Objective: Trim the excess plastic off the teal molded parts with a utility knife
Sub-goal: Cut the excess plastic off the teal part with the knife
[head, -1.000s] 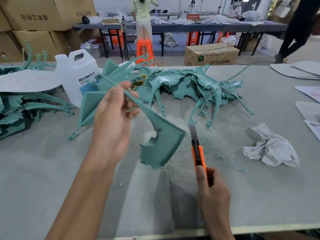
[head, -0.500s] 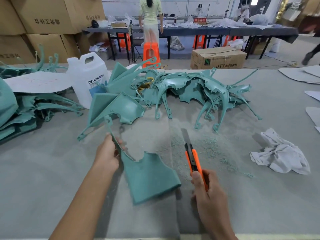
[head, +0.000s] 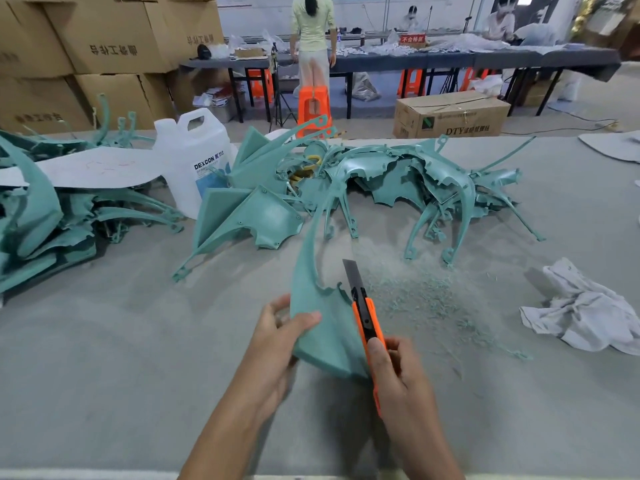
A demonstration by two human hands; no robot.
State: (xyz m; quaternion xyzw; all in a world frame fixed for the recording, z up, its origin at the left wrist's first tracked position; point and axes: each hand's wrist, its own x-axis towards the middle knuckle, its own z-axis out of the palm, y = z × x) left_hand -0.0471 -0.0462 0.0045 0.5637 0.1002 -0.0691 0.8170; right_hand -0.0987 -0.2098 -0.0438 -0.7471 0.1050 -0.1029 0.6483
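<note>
At far left, a heap of teal parts [head: 41, 216] lies on the grey table [head: 104, 358], partly under a white sheet [head: 93, 171]. A white jug [head: 194, 161] stands behind and right of the heap. Right of the jug, a single teal panel [head: 256, 220] rests on the table, with a larger tangle of untrimmed parts [head: 415, 181] beyond it.

At centre foreground, the left hand [head: 277, 344] grips the teal part being worked [head: 322, 327]. The thumb lies across its near face and the fingers curl behind its left edge. The part is raised near the table's front edge, with its broad panel low and its narrow curved strip reaching up and away.

The utility knife [head: 367, 317] lies directly along the part's right edge, its blade extended and pointing away from the person. The right hand [head: 398, 379] is wrapped round the orange handle, thumb on top. The part thus sits between the two hands, touching the left hand and meeting the knife.

The part is judged light and thin-walled: stiff across the broad panel, but likely to flex along the strip. Its ragged edge looks brittle enough to shave off. The best hold is judged to be on the broad panel, well back from the blade's path.

At right, teal shavings [head: 415, 292] are scattered on the table, and a crumpled white rag [head: 585, 317] lies beyond them.
</note>
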